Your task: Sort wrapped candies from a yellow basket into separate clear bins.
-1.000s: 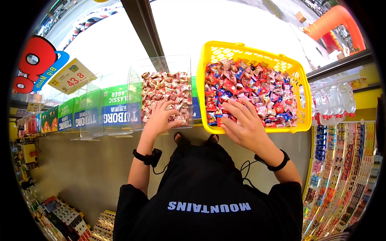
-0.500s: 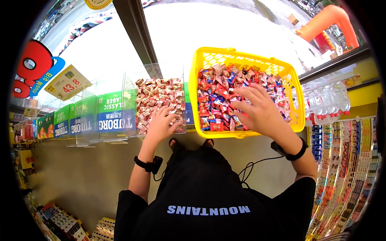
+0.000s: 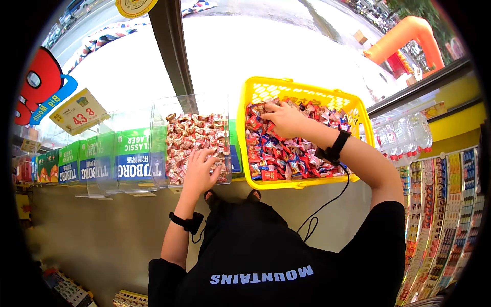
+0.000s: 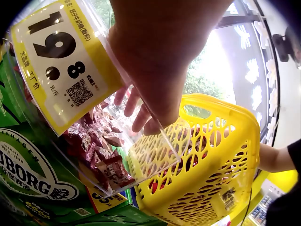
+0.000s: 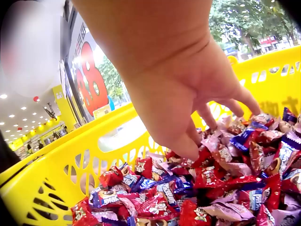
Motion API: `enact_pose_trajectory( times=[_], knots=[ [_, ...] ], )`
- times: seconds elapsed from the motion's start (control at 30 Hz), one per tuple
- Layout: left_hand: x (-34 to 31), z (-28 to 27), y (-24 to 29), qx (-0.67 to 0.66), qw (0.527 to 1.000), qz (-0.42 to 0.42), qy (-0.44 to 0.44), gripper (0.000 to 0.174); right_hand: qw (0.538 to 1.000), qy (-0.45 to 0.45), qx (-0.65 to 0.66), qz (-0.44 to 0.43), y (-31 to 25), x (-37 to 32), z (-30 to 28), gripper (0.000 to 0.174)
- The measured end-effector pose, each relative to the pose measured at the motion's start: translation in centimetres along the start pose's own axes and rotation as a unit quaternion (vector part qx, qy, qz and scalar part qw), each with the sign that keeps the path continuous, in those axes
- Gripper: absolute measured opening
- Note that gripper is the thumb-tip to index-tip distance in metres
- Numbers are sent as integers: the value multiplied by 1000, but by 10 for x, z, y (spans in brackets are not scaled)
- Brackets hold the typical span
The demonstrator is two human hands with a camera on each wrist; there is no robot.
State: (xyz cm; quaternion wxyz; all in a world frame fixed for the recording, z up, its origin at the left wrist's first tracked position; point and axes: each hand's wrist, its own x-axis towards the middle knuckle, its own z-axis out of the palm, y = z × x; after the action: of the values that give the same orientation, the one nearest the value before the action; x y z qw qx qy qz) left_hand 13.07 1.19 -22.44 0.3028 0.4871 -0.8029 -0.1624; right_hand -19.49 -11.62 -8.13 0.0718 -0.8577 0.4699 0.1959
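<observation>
My left hand [image 3: 201, 171] is over the front of a clear plastic bin [image 3: 159, 153] of pink-and-red wrapped candies [image 3: 192, 134]. In the left wrist view its fingers [image 4: 141, 115] hang loosely inside the bin wall, above the candies, gripping none. To the right stands a yellow basket [image 3: 307, 183] heaped with red, blue and pink wrapped candies [image 3: 286, 156]. My right hand [image 3: 287, 121] reaches across to the basket's back left part. The right wrist view shows its fingers spread, the tips at the top of the heap, the thumb [image 5: 181, 146] low against the wrappers.
Green-and-blue beer cartons [image 3: 138, 153] line the left, with a price card [image 3: 79, 111] above. Another price card [image 4: 61, 56] is on the bin's front. Bottles [image 3: 401, 133] and packed shelves [image 3: 440, 215] stand at right. A bright window with a dark post [image 3: 176, 56] lies behind.
My right hand lifted from the front of the basket's candies, then moved to the back left of the heap. My left hand stays over the bin. The head view has shifted.
</observation>
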Motion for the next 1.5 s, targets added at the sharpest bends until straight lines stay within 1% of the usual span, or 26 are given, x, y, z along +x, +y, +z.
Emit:
enact_pose_trajectory(
  times=[0.03,0.07,0.17,0.2,0.3,0.33,0.43,0.47,0.57,0.7,0.8,0.9,0.93,0.97,1.03,1.07,1.17,1.2,1.3,1.33,1.43,1.5],
  knots=[
    [0,1,-1,1,1000,0,2,20,1000,-4,-11,9,-4,1,-1,63],
    [-1,1,-1,2,1000,-2,5,19,1000,11,21,14,-5,2,3,62],
    [-1,2,2,-2,1000,-8,12,20,999,-30,9,35,-15,5,1,61],
    [-1,1,2,-2,1000,-9,13,20,998,-36,10,43,-17,5,0,59],
    [0,1,2,-5,1000,-14,13,20,998,6,31,50,-13,11,9,57],
    [0,0,2,-7,1000,-14,12,20,998,40,20,47,-13,10,10,55],
    [0,-1,2,-10,1000,-13,5,20,996,62,64,2,13,23,27,54],
    [0,0,2,-10,1000,-10,2,20,989,126,68,-34,19,23,37,52],
    [1,0,2,-8,1000,-2,-1,19,992,72,104,-25,4,9,10,50],
    [1,-3,3,-18,1000,2,6,19,977,185,44,-97,-2,-13,7,50],
    [0,-10,3,-10,999,5,44,26,956,260,-41,-132,-31,-57,-30,49],
    [15,-54,37,-20,995,30,91,36,924,315,-117,-185,-63,-101,-49,47],
    [20,-69,51,-27,995,34,94,44,915,336,-103,-199,-75,-111,-51,45],
    [25,-80,65,-45,993,52,100,46,898,345,-153,-227,-79,-118,-46,55],
    [35,-98,89,-78,986,90,113,50,903,326,-107,-261,-94,-131,-44,43],
    [39,-101,99,-64,983,113,127,48,898,327,-126,-264,-97,-136,-40,43],
    [42,-96,111,-23,969,204,141,40,902,323,-108,-266,-105,-143,-30,40],
    [42,-96,119,-34,971,186,148,33,904,327,-87,-262,-106,-146,-28,39],
    [39,-89,121,-25,965,199,171,31,908,345,11,-238,-103,-147,-20,39],
    [39,-90,125,-22,964,197,176,28,907,358,30,-218,-104,-148,-20,37],
    [32,-86,130,-21,952,232,198,27,899,398,88,-160,-106,-149,-23,32],
    [25,-86,132,-43,951,242,189,30,892,408,108,-163,-113,-145,-21,32]
  ],
)
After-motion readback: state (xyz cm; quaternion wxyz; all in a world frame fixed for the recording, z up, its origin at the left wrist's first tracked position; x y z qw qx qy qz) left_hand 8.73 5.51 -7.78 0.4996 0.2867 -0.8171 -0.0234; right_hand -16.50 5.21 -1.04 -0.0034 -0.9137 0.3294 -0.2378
